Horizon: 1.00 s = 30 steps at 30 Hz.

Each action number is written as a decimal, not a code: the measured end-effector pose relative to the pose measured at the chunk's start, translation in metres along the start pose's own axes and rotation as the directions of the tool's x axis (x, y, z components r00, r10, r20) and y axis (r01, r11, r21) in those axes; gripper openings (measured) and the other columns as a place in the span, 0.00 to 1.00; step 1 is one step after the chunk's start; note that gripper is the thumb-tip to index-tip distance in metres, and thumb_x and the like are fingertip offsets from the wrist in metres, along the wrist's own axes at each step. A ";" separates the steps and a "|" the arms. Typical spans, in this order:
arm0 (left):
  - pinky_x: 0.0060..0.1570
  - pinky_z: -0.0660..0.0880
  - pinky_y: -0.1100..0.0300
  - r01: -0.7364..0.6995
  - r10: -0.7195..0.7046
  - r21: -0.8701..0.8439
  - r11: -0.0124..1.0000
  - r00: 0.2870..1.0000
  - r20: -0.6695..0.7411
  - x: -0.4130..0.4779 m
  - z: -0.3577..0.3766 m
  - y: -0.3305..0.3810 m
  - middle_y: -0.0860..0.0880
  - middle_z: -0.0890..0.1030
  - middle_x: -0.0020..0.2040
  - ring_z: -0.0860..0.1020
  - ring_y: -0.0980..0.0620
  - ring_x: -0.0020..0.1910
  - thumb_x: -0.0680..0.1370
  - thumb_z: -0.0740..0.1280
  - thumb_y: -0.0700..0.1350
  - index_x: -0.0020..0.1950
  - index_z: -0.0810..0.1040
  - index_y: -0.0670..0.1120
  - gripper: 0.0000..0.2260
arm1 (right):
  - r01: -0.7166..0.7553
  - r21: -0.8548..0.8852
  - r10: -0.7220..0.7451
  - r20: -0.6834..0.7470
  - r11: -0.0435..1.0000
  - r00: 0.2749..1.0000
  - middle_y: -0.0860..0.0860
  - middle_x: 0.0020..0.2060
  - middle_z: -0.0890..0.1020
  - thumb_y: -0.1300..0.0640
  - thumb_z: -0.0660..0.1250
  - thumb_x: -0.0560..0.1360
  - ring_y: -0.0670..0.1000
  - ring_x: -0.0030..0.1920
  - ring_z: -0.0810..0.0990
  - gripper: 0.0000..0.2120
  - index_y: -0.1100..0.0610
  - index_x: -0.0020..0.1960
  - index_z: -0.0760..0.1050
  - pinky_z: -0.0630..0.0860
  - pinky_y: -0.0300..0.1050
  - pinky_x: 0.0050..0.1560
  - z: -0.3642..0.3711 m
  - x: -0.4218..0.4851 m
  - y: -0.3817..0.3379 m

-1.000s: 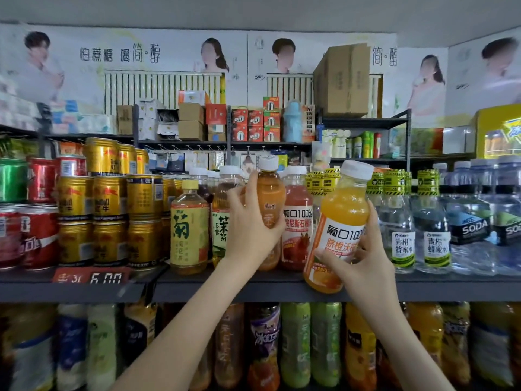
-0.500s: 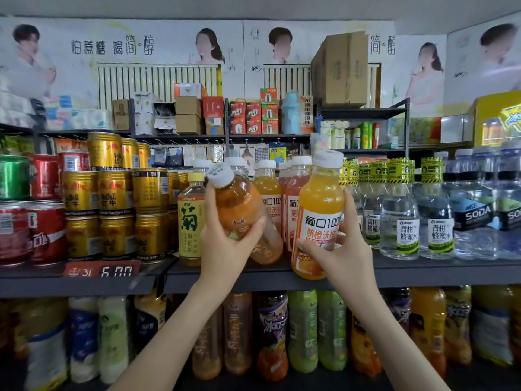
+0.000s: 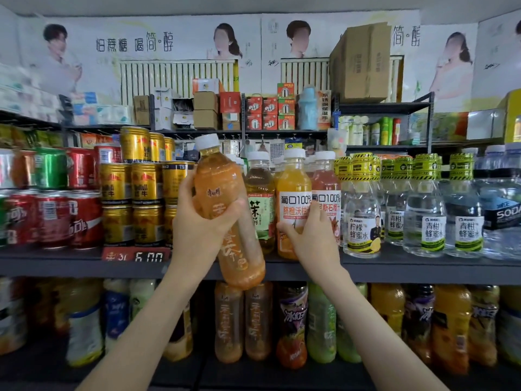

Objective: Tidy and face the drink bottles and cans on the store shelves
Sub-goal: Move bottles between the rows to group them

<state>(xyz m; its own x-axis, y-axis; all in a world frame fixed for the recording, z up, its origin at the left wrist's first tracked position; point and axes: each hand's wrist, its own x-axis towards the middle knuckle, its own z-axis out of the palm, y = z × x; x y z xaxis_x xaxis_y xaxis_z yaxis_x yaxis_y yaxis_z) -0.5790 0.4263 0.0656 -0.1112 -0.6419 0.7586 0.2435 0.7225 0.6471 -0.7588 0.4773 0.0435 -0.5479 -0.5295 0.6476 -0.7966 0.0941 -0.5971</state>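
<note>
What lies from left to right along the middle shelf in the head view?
Red cans, gold cans, tilted tea bottle in left hand, green-label bottle, orange juice bottle, red juice bottle, honey-water bottles, soda bottles.

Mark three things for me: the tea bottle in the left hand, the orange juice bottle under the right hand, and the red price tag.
tea bottle (image 3: 217, 179), head view, amber body above the fingers.
orange juice bottle (image 3: 293, 176), head view, orange shoulder above the label.
red price tag (image 3: 136, 255), head view, middle of the tag.
</note>
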 end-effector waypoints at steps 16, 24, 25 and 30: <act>0.51 0.76 0.61 0.161 -0.180 0.171 0.972 0.979 0.096 -0.030 -0.024 -0.026 0.58 0.80 0.54 0.79 0.62 0.52 0.66 0.77 0.52 0.68 0.70 0.53 0.32 | 0.138 -0.099 -0.147 -0.089 0.985 0.985 0.57 0.67 0.68 0.50 0.68 0.76 0.55 0.67 0.65 0.35 0.61 0.75 0.56 0.65 0.45 0.63 0.014 -0.021 0.002; 0.49 0.75 0.64 0.259 -0.298 0.218 0.941 0.939 0.170 -0.099 -0.019 -0.051 0.59 0.81 0.52 0.79 0.63 0.49 0.66 0.78 0.50 0.66 0.71 0.52 0.31 | 0.118 0.356 -0.251 0.355 0.927 0.901 0.36 0.53 0.75 0.49 0.73 0.71 0.34 0.53 0.74 0.27 0.44 0.66 0.65 0.71 0.27 0.47 0.011 -0.141 0.018; 0.49 0.75 0.64 0.271 -0.321 0.242 0.932 0.925 0.202 -0.108 -0.015 -0.054 0.59 0.81 0.52 0.79 0.62 0.50 0.66 0.78 0.51 0.67 0.70 0.52 0.32 | 0.068 0.349 -0.213 0.397 0.935 0.893 0.36 0.53 0.75 0.48 0.74 0.70 0.32 0.53 0.74 0.27 0.44 0.64 0.65 0.70 0.25 0.46 0.016 -0.151 0.023; 0.49 0.74 0.63 0.332 -0.447 0.380 0.864 0.853 0.270 -0.139 0.018 -0.076 0.58 0.77 0.51 0.77 0.57 0.52 0.65 0.78 0.53 0.68 0.67 0.52 0.35 | -0.147 0.248 0.031 0.420 0.957 0.907 0.41 0.45 0.76 0.55 0.74 0.70 0.36 0.42 0.75 0.22 0.49 0.58 0.66 0.69 0.25 0.36 0.031 -0.172 0.054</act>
<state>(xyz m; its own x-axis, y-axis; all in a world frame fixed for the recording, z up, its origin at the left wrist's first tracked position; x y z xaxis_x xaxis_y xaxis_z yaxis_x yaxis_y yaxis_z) -0.5994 0.4651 -0.0876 -0.4636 -0.8010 0.3787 -0.1924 0.5082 0.8395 -0.6996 0.5470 -0.1144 -0.4143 -0.8314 0.3703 -0.6184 -0.0413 -0.7847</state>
